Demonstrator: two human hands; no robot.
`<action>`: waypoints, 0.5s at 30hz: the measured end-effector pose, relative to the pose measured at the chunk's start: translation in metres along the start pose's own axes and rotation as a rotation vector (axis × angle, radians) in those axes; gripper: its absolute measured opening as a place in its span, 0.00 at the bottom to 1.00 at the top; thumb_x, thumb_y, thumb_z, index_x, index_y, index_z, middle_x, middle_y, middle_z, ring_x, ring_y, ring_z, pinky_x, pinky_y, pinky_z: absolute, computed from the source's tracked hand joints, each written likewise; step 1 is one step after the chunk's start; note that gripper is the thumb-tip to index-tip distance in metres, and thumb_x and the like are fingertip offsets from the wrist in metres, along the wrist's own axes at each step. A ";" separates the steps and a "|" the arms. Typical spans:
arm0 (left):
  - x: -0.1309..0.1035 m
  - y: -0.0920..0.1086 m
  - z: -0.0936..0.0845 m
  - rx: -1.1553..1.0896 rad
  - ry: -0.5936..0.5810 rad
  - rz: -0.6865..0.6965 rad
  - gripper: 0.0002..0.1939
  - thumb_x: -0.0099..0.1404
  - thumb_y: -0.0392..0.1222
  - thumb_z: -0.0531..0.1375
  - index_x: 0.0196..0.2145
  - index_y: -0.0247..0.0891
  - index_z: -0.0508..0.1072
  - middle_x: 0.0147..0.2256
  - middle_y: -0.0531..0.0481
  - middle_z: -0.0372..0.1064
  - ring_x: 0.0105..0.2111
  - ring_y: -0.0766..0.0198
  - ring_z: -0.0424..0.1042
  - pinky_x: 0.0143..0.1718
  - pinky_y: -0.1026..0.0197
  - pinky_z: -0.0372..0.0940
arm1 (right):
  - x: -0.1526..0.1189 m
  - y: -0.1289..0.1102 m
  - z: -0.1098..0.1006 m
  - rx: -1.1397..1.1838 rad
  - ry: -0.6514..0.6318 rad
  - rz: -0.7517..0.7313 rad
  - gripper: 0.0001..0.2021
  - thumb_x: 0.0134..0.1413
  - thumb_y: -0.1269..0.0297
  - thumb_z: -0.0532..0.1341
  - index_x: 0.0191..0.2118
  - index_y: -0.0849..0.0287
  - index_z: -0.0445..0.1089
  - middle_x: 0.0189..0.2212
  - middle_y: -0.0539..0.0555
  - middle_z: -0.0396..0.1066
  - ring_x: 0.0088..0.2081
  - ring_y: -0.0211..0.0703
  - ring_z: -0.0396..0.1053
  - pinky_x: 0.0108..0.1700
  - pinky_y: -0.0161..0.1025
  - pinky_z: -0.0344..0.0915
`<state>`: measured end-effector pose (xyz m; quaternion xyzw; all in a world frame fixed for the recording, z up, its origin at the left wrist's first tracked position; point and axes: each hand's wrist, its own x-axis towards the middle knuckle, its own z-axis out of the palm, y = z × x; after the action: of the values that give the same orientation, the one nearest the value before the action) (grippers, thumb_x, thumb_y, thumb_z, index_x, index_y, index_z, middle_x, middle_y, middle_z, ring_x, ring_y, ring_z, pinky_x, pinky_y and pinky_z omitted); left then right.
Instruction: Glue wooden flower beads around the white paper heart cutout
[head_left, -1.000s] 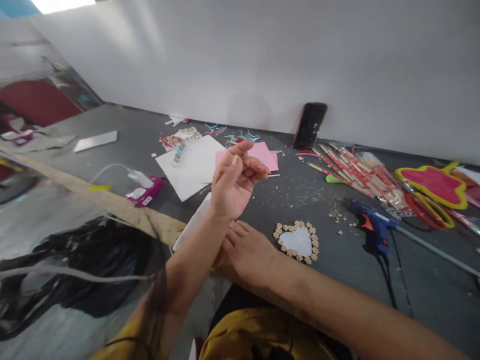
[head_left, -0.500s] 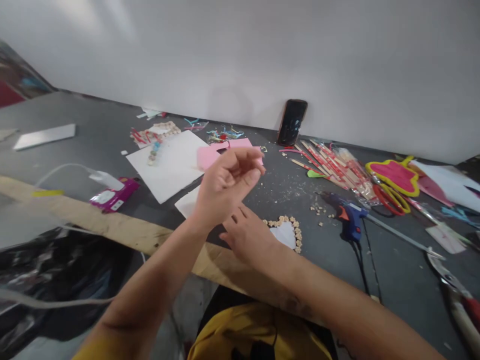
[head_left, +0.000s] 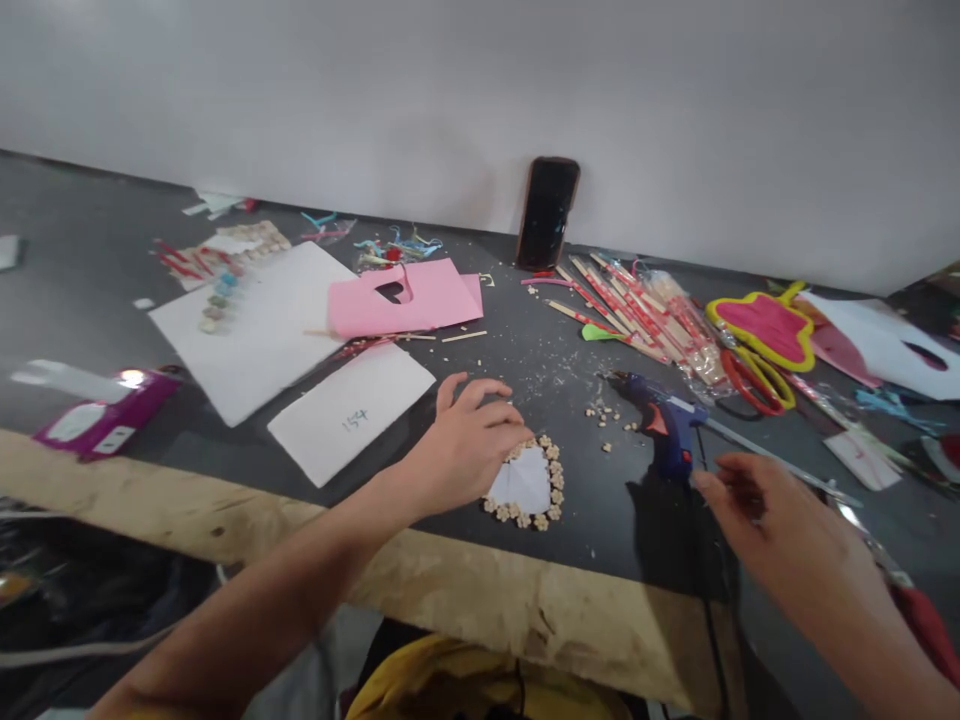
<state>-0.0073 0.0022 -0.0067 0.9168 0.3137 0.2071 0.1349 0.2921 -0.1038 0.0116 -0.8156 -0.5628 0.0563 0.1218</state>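
A small white paper piece (head_left: pixel 523 484) edged with flower-shaped wooden pieces (head_left: pixel 556 481) lies near the table's front edge. Over its upper left rim rests my left hand (head_left: pixel 471 438), palm down, fingers loosely bent and apart; its fingertips hide part of the rim, and I cannot tell whether they press on it. To the right lies a blue glue gun (head_left: pixel 675 432) on its side, a glue stick (head_left: pixel 772 462) behind it. My right hand (head_left: pixel 784 535) hovers just right of its handle, thumb and fingers apart, with nothing visible between them.
Small wooden bits (head_left: pixel 606 418) lie left of the glue gun. Red-wrapped wooden sticks (head_left: pixel 622 305), scissors (head_left: pixel 761 385) and a pink-and-yellow shape (head_left: pixel 765 328) sit behind. A phone (head_left: pixel 549 212) leans on the wall. White boards (head_left: pixel 352 410), pink paper (head_left: pixel 405 297) and a purple box (head_left: pixel 112 410) lie left.
My right hand has moved from beside the left hand across to the glue gun. The left hand has come down onto the edge of the paper piece. The view has shifted to the right.
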 end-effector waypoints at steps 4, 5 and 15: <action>-0.002 -0.008 0.000 0.017 0.141 -0.062 0.19 0.62 0.26 0.49 0.42 0.45 0.72 0.39 0.53 0.74 0.52 0.58 0.62 0.58 0.42 0.44 | 0.017 -0.004 0.017 -0.059 -0.043 0.057 0.28 0.47 0.35 0.52 0.39 0.56 0.66 0.28 0.56 0.73 0.29 0.52 0.73 0.30 0.45 0.65; -0.002 -0.010 -0.001 0.024 0.175 -0.078 0.19 0.62 0.26 0.50 0.42 0.45 0.72 0.38 0.54 0.74 0.52 0.58 0.62 0.58 0.42 0.45 | 0.023 -0.005 0.020 -0.098 -0.060 0.062 0.28 0.47 0.35 0.52 0.39 0.56 0.67 0.27 0.56 0.73 0.28 0.53 0.73 0.29 0.45 0.64; -0.002 -0.012 -0.005 0.032 0.091 -0.053 0.20 0.58 0.25 0.51 0.41 0.46 0.71 0.38 0.54 0.74 0.53 0.56 0.60 0.58 0.41 0.42 | 0.046 -0.007 0.012 0.116 -0.205 0.149 0.11 0.48 0.54 0.57 0.31 0.55 0.69 0.24 0.58 0.74 0.26 0.51 0.72 0.25 0.44 0.64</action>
<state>-0.0178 0.0106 -0.0078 0.8998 0.3471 0.2399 0.1114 0.2997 -0.0571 0.0041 -0.8366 -0.5061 0.1807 0.1058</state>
